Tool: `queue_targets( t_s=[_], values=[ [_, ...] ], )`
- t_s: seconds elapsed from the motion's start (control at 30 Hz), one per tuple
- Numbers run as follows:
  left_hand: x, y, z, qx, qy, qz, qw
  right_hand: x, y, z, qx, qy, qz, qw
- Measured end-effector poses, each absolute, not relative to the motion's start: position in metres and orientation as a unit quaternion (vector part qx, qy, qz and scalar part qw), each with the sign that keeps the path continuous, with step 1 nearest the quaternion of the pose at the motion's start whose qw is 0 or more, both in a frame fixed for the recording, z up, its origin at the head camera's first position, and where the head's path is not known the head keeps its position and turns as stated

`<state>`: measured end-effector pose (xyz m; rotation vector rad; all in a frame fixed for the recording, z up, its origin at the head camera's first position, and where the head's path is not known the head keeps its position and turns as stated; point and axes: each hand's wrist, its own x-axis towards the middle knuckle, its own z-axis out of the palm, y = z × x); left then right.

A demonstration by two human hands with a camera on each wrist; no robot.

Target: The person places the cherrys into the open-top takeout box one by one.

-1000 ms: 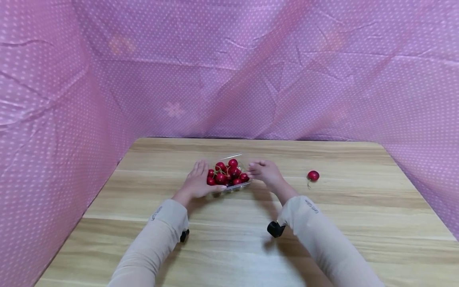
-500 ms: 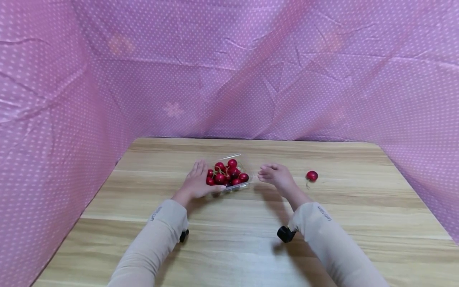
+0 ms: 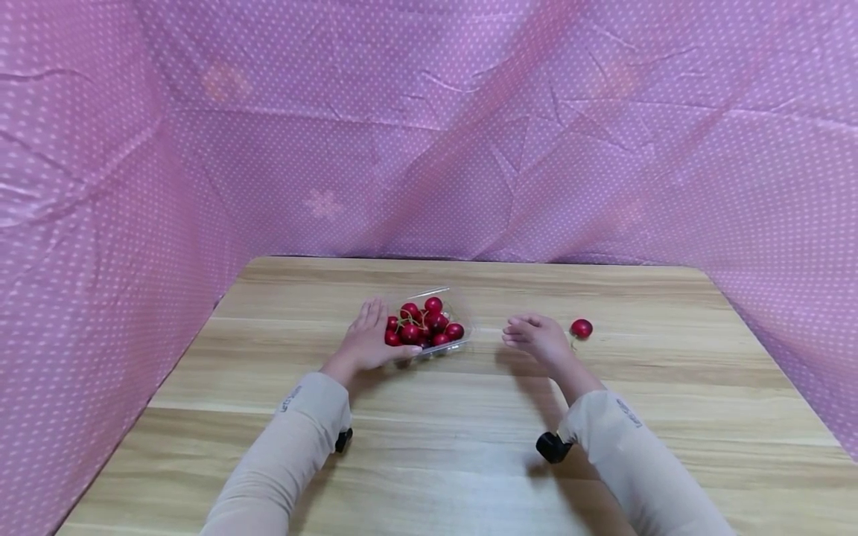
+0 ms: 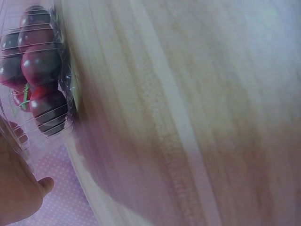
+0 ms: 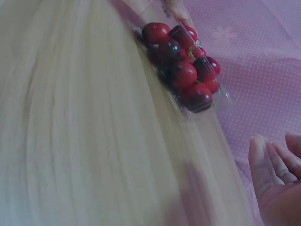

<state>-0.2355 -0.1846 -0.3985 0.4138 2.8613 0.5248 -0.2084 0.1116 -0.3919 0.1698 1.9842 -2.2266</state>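
A clear plastic box (image 3: 447, 347) filled with red cherries (image 3: 410, 332) on green stems stands in the middle of the table. My left hand (image 3: 366, 344) rests against its left side, fingers straight, the thumb stretched along the front edge. The left wrist view shows that thumb (image 4: 45, 186) just below the box, whose ridged wall lies before dark red cherries (image 4: 42, 66). To the right of the box, my right hand (image 3: 536, 339) is held over the table with relaxed fingers and holds nothing. A single cherry (image 3: 581, 328) with a stem lies just right of that hand.
The light wooden table (image 3: 429, 447) has its far edge behind the box. Pink dotted cloth (image 3: 375, 149) hangs around the back and sides. Black cameras, one (image 3: 553, 447) at the right wrist, stick out below the sleeves.
My right hand has moved away from the box's right side, rightward toward the single cherry. The left hand has stayed against the box.
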Motion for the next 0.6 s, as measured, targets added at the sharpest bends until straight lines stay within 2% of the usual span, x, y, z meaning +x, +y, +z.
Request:
queue_targets(
  t_s=[0.6],
  values=[
    [-0.237, -0.184, -0.397, 0.133, 0.970, 0.171, 0.114, -0.190, 0.145, -0.405, 0.082, 0.671, -0.732, 0.084]
  ],
)
